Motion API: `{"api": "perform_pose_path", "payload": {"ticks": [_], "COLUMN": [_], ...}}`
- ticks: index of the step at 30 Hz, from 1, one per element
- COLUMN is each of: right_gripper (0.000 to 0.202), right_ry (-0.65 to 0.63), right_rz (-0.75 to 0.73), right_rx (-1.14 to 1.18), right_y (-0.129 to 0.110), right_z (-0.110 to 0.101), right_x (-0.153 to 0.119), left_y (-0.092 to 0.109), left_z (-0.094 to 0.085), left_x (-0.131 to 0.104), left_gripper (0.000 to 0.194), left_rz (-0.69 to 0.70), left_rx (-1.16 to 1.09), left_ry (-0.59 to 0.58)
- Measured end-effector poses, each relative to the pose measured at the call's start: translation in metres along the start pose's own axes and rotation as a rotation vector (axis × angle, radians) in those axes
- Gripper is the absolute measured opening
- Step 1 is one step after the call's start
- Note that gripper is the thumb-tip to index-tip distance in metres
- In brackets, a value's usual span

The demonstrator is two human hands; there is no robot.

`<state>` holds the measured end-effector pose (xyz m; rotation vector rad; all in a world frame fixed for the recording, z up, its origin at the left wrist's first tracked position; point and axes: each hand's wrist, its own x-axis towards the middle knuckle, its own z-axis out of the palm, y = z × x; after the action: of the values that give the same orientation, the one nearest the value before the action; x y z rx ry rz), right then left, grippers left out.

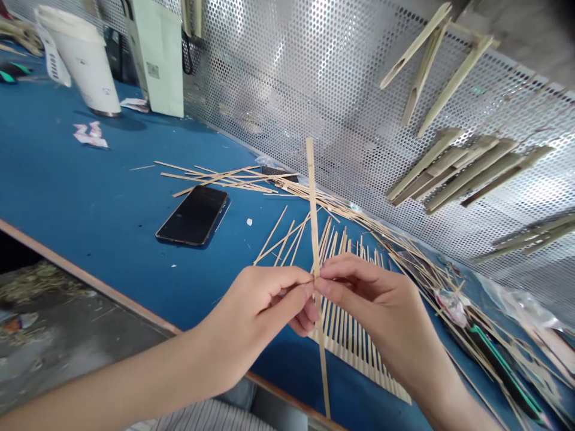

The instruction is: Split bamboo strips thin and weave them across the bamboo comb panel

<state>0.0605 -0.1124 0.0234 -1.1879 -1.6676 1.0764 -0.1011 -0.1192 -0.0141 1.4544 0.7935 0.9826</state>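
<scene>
A long, flat bamboo strip stands nearly upright in front of me, its top leaning slightly left. My left hand pinches it at about mid-length between thumb and fingers. From the other side, my right hand pinches the same spot, and the fingertips of both hands meet there. Behind and below them lies a comb-like row of thin bamboo strips, joined along a pale band at the near edge. Part of that row is hidden by my right hand. A few loose thin strips lie just beyond my left hand.
On the blue table lies a black phone. A white tumbler and a pale green box stand far left. Bamboo pieces hang on the perforated metal panel. Green-and-black handled pliers lie right among loose strips.
</scene>
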Motion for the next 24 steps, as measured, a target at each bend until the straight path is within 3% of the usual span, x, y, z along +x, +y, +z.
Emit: {"api": "perform_pose_path", "payload": {"ticks": [5, 13, 24], "right_gripper": [0.006, 0.006, 0.007], "right_ry": [0.024, 0.190, 0.249], "right_rz": [0.043, -0.012, -0.033], "right_rx": [-0.093, -0.078, -0.117], "right_y": [-0.005, -0.009, -0.002], "right_z": [0.004, 0.014, 0.025], "right_x": [-0.001, -0.003, -0.003], "left_y": [0.007, 0.014, 0.014], "left_z": [-0.002, 0.004, 0.003], "left_x": [0.002, 0.004, 0.003], "left_gripper": [0.032, 0.031, 0.032], "left_rz": [0.108, 0.243, -0.060], "left_rx": [0.412, 0.475, 0.195], "left_ry": [0.010, 0.128, 0.126]}}
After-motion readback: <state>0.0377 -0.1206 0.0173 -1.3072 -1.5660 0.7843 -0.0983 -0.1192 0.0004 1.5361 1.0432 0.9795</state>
